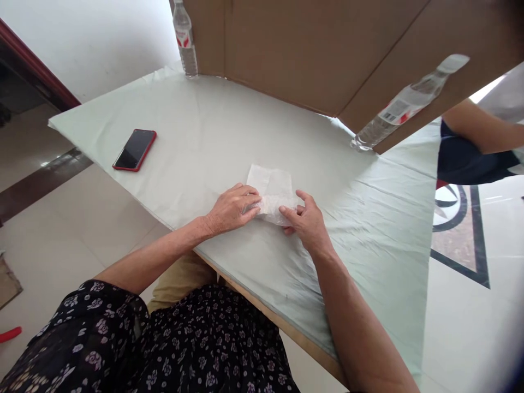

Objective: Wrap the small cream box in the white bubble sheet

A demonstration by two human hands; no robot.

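A thin white sheet (271,179) lies on the cloth-covered table in front of me, its far part flat and its near part folded or rolled up. The near edge looks crinkled and shiny like clear plastic; whether it is tissue or a plastic bag, I cannot tell. My left hand (236,208) grips the left end of the fold, thumb and fingers closed on it. At the right end, my right hand (308,219) pinches the fold, thumb on top and some fingers underneath, the index finger raised. Anything inside the fold is hidden.
A phone (135,150) in a red case lies on the table (204,120) to the left. Brown cardboard (282,49) stands along the back, with a water bottle (186,41) at its left and another bottle (409,103) at its right. A person's arm (483,126) shows beyond it.
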